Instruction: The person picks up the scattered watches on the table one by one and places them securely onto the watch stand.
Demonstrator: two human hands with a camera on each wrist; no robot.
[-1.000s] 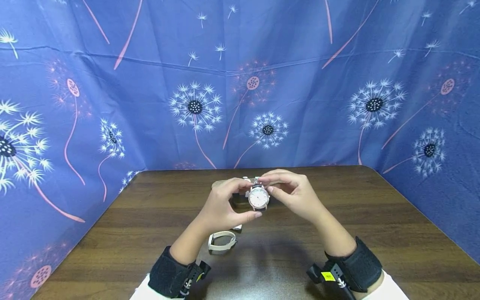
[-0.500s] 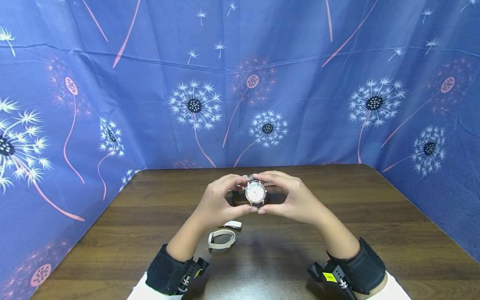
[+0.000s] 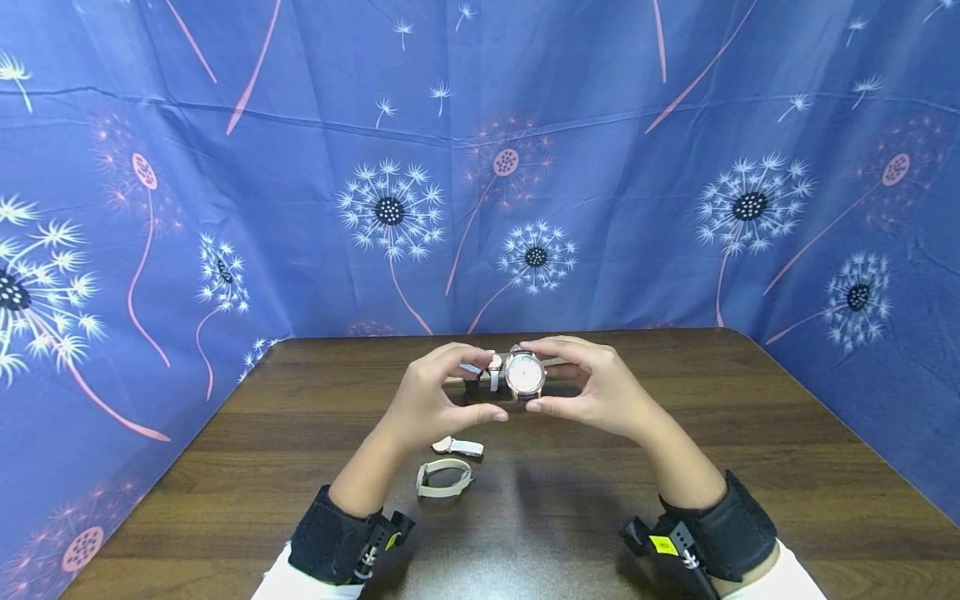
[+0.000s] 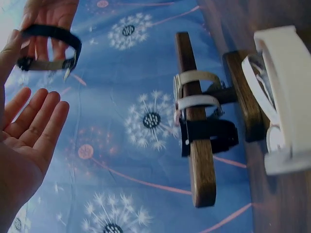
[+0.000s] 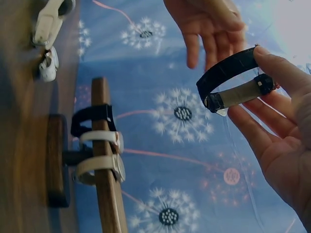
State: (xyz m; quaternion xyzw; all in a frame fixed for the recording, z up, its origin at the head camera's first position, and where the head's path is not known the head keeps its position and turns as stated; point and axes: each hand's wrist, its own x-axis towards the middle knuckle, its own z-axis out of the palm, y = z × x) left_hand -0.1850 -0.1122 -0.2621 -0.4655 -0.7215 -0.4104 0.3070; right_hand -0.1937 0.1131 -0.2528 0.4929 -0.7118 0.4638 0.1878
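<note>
A wristwatch (image 3: 524, 375) with a white dial and dark strap is held up over the table, its dial towards me. My right hand (image 3: 592, 383) pinches it between thumb and fingers. The strap is closed into a loop, as the right wrist view shows the watch (image 5: 228, 73) from behind. To its left, my left hand (image 3: 435, 392) is spread, thumb and fingers apart from the watch. In the left wrist view, the left hand (image 4: 29, 141) holds nothing.
Behind the hands stands a wooden T-bar watch stand (image 4: 201, 170) bearing a beige watch (image 4: 199, 76), a white watch (image 4: 199, 101) and a black watch (image 4: 209, 130). On the table (image 3: 300, 467) lie a white-strapped watch (image 3: 467, 447) and a looped beige watch (image 3: 445, 480).
Both hands were on the watch; the left hand has let go and moved slightly left. The right hand has raised the watch a little and carried it slightly right.
</note>
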